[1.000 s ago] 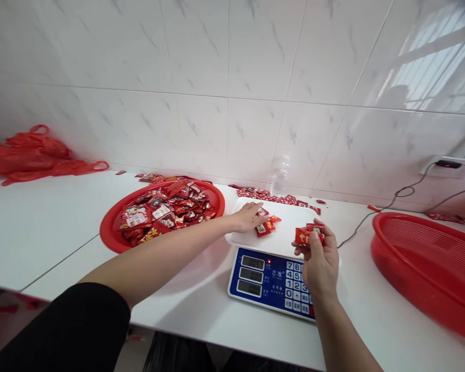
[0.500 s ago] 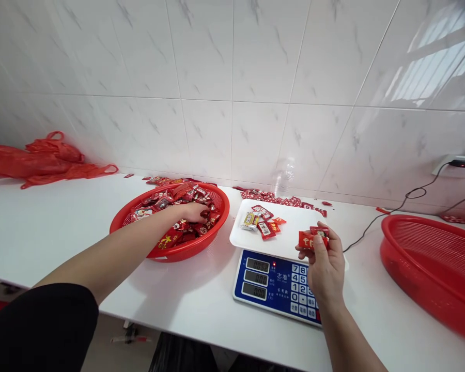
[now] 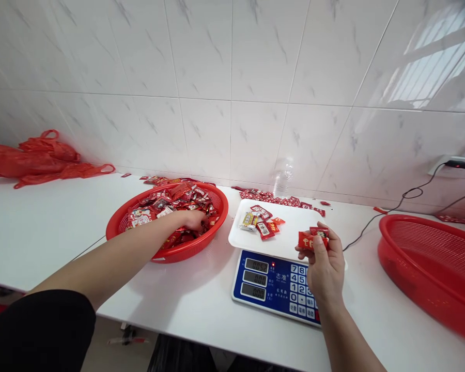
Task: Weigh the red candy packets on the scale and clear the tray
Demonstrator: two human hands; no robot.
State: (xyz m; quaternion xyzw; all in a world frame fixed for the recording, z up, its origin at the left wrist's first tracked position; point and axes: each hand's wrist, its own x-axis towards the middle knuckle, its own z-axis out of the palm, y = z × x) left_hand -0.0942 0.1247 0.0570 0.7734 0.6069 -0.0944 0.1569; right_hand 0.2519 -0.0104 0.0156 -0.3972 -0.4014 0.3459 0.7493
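My left hand reaches into a red plastic basket filled with red-wrapped candies; its fingertips are sunk among the wrappers and hidden. My right hand is closed on a couple of small red-wrapped candies, pinched by the thumb over the right side of the scale. Below it is a digital scale with a blue keypad panel and a white weighing tray. On the tray lie several wrapped pieces, among them a yellow-and-clear packet and a red packet.
At right stands a second red basket. Loose red packets line the wall behind the scale, near a clear plastic bottle. Red plastic bags lie at far left. A black cable runs from the wall socket toward the scale.
My left hand has shifted slightly lower in the basket, and its fingers are sunk deeper among the candies. My right hand keeps its place and its hold on the candies.
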